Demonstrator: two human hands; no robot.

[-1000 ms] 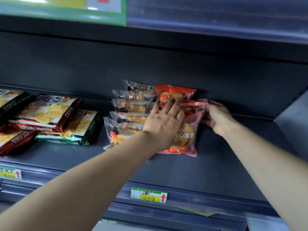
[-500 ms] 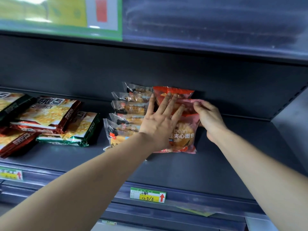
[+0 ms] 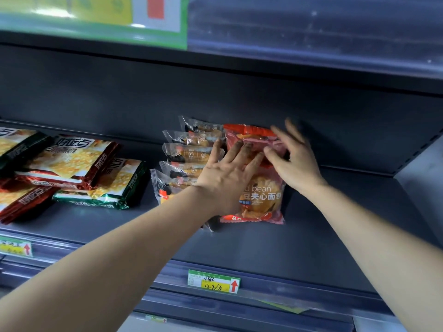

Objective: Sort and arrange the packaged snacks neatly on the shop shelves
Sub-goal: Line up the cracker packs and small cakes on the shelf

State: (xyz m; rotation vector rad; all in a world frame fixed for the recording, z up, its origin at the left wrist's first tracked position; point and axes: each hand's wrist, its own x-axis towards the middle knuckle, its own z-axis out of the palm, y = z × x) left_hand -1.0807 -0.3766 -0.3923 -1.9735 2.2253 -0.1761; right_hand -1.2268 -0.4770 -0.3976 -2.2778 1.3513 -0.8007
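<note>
A row of pink red-bean bread packs (image 3: 261,197) stands overlapped in the middle of the dark grey shelf (image 3: 311,240), with an orange-red pack (image 3: 247,129) at the back. Beside it on the left runs a row of clear bread packs (image 3: 187,152). My left hand (image 3: 227,176) lies flat with straight fingers across the top of both rows, pressing on them. My right hand (image 3: 294,159) is at the right side of the pink packs, fingers spread and blurred, thumb touching a pack's upper edge.
Red and green cracker packs (image 3: 72,161) lie stacked at the shelf's left. A green and yellow price label (image 3: 213,281) sits on the front rail. The shelf's side wall (image 3: 422,183) rises at the right, and another shelf (image 3: 311,32) hangs overhead.
My right hand has moved from behind the pink packs' right edge to their upper front and spread its fingers. My left hand stays pressed flat on the rows.
</note>
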